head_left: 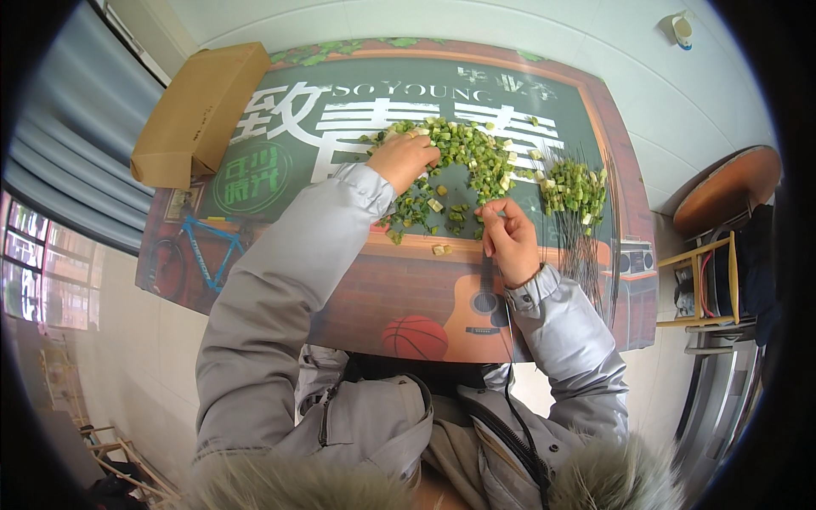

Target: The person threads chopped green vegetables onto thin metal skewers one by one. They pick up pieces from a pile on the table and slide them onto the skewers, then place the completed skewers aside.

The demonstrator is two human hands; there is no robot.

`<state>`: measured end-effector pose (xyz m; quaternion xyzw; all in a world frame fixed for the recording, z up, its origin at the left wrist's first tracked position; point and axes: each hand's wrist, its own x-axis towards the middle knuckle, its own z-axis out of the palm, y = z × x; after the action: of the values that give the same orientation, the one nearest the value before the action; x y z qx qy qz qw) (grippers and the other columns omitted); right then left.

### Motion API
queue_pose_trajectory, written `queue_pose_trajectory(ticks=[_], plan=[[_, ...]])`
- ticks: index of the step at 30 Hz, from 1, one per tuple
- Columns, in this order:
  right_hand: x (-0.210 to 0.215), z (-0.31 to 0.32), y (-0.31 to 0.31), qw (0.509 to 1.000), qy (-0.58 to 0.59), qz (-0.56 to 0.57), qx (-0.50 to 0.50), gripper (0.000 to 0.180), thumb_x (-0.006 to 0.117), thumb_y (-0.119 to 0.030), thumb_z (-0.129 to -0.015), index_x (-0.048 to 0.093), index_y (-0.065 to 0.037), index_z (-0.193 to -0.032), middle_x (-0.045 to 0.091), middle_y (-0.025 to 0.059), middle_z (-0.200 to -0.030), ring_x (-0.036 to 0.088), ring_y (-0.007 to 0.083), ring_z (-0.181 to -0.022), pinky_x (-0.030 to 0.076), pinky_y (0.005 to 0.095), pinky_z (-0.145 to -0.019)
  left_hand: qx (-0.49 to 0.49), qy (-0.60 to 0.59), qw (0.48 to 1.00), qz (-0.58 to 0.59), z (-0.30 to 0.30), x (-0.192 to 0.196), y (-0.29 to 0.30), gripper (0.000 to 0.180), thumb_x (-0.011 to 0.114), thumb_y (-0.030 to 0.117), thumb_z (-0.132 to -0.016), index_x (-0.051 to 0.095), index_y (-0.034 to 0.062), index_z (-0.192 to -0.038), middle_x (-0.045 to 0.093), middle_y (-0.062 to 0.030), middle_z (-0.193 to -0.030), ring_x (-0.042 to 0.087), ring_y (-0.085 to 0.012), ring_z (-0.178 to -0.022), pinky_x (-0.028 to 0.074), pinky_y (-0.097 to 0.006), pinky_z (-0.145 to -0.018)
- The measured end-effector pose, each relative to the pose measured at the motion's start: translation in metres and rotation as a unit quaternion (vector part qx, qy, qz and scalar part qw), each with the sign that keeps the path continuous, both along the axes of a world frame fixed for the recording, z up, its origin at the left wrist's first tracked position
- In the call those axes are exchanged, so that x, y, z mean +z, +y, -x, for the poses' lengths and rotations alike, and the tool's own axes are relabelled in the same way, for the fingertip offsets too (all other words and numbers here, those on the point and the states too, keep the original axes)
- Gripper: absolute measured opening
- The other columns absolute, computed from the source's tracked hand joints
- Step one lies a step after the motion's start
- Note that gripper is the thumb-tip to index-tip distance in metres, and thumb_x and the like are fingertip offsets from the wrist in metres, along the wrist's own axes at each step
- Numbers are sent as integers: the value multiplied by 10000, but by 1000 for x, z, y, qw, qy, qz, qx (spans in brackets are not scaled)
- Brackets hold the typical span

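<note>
A loose heap of small green and pale yellow-green pieces (489,170) lies on the printed tabletop. My left hand (406,160) reaches into its left side, fingers bent down and together among the pieces; what they grip is hidden. Just below the heap's right part, my right hand (512,242) is closed in a pinch, thumb against forefinger. A thin dark wire appears to run from this pinch down past the wrist. To the right lies a bundle of thin dark wires (582,263), with clustered green pieces (575,189) at their far ends.
A brown cardboard box (204,110) stands at the table's far left corner. The table (357,327) bears a printed chalkboard, guitar and basketball picture. Blue-grey curtains (76,144) hang at the left; a round brown-topped stool (727,189) and a yellow frame (710,280) are at the right.
</note>
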<state>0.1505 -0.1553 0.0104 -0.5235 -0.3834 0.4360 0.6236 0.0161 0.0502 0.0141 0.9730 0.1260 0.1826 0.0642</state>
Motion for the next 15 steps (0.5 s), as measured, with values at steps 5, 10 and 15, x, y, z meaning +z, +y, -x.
queue_pose_trajectory(ticks=[5, 10, 15], plan=[[4, 1, -3, 1000, 4, 15, 14, 110, 468, -115, -927, 500, -10, -927, 461, -27, -530, 387, 38, -436, 291, 191, -424, 64, -125, 971, 195, 4, 9, -19, 131, 628, 41, -757, 571, 84, -867, 516, -61, -830, 549, -215, -810, 444, -311, -711], [8, 12, -9, 996, 9, 52, 73, 86, 481, -109, -921, 495, -26, -937, 461, -30, -535, 390, 28, -439, 292, 184, -425, 66, -361, 576, 731, 29, 8, -57, 138, 560, 94, -875, 516, -11, -953, 548, -61, -911, 529, -141, -802, 458, -255, -682], [7, 19, -14, 989, 8, 52, 139, 72, 482, -102, -918, 487, -33, -935, 440, -42, -540, 387, 28, -426, 292, 179, -410, 0, -398, 275, 875, 41, 1, -67, 120, 540, 109, -890, 515, 3, -940, 539, -80, -904, 515, -154, -824, 442, -232, -690]])
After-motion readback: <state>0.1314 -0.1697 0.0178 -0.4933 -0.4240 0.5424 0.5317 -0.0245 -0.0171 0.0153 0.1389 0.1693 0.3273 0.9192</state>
